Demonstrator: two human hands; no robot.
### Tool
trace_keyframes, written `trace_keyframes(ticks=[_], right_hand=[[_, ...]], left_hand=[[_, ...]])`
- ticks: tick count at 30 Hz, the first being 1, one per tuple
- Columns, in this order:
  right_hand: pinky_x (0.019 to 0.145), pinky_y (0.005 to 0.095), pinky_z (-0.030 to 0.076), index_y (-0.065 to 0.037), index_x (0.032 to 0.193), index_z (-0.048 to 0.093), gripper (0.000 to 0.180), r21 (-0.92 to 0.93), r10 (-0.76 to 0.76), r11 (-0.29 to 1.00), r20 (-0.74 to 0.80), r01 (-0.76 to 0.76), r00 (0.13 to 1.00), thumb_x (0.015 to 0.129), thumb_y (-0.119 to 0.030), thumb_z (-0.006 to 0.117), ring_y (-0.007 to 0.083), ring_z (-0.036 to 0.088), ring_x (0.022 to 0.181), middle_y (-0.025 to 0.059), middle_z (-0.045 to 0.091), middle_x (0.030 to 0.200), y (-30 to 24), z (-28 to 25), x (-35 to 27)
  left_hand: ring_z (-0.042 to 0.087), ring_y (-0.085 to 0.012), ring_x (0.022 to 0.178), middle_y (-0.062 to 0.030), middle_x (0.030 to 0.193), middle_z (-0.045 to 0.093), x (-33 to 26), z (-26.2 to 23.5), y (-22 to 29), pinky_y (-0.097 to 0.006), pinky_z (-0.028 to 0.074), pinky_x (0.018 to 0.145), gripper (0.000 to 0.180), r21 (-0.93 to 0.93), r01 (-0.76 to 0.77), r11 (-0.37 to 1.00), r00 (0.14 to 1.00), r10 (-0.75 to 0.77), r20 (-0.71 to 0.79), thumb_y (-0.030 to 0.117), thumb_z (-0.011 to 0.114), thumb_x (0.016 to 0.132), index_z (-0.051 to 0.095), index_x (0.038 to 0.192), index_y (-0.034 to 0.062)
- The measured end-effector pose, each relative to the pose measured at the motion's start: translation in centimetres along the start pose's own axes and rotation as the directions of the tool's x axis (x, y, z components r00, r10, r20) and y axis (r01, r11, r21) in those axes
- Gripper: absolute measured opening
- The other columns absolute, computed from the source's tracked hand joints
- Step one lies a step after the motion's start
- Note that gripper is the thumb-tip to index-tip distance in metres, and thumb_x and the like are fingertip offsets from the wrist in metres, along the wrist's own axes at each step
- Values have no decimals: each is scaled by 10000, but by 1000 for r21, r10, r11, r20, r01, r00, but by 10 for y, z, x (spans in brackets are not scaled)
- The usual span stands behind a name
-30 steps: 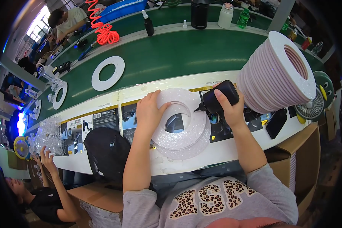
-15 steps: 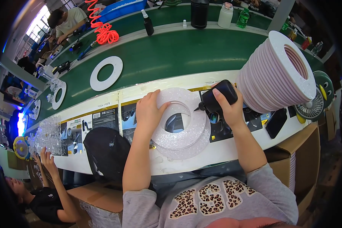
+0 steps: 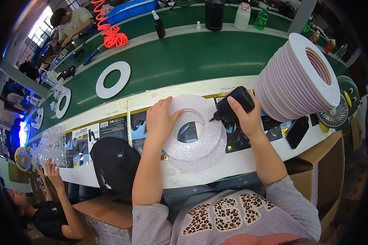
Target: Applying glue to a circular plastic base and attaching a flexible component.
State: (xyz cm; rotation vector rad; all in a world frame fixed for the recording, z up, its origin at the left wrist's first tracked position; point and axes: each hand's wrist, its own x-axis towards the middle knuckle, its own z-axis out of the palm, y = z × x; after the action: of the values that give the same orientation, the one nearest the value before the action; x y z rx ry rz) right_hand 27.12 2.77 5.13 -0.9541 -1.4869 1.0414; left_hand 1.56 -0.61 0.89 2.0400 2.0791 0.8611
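Note:
Two flat, glittery white rings lie stacked in front of me, the upper ring (image 3: 212,139) slightly offset so that the lower ring (image 3: 204,164) shows along the near right side. My left hand (image 3: 160,121) grips the upper ring's left part, thumb at the inner hole and fingers over the outer rim. In my right hand (image 3: 246,113) is a black squeeze bottle (image 3: 234,105), tilted with its thin nozzle pointing down and left. The nozzle tip is at the upper ring's right side; whether it touches the surface I cannot tell.
A tall stack of similar rings (image 3: 295,77) leans at the right, by a small fan (image 3: 335,114) and a phone (image 3: 297,132). Another ring (image 3: 127,73) lies on the green belt (image 3: 171,57). A black cap (image 3: 115,161) and clear plastic parts (image 3: 51,147) are left, near a co-worker's hand (image 3: 53,173).
My right hand and the bottle have shifted slightly left and down. On the green belt, the ring has slid a little to the left. My left hand stays in place.

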Motion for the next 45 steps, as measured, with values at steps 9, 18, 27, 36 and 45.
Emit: trace_keyframes(ticks=[9,18,27,36,45], right_hand=[[719,251,491,-5,981,655,197,28,-71,997,-80,73,994,910,-189,647,112,608,792,54,653,873,3,0,0],[765,282,505,18,983,647,197,-44,-99,995,-154,94,983,896,-155,680,156,634,825,89,671,887,7,-6,5],[776,284,502,23,978,655,216,-69,-80,995,-145,70,986,899,-177,683,166,634,830,93,669,896,5,-5,4],[774,285,506,23,974,657,214,-63,-73,996,-145,64,987,893,-173,689,167,637,831,97,676,904,5,-4,6],[772,289,507,16,962,657,194,-74,-67,996,-134,57,989,883,-158,691,168,637,826,98,678,898,6,-5,5]], left_hand=[[638,-313,1012,-148,1066,678,0,-1,-3,-434,457,913,538,40,34,999,998,-32,-55,328,771,791,628,1195,2],[642,-333,979,-161,1042,675,2,-4,-4,-425,465,891,528,44,95,995,994,-92,-66,320,773,788,631,1183,-2],[649,-341,962,-166,1033,678,1,-4,-6,-427,476,874,527,39,77,996,994,-74,-78,313,777,784,635,1177,-9],[651,-339,957,-167,1030,678,2,-4,-6,-428,479,868,526,39,82,996,994,-79,-75,312,780,783,636,1172,-11],[651,-337,956,-166,1026,679,1,-4,-5,-426,479,865,527,43,76,996,994,-73,-78,315,780,783,637,1170,-12]])
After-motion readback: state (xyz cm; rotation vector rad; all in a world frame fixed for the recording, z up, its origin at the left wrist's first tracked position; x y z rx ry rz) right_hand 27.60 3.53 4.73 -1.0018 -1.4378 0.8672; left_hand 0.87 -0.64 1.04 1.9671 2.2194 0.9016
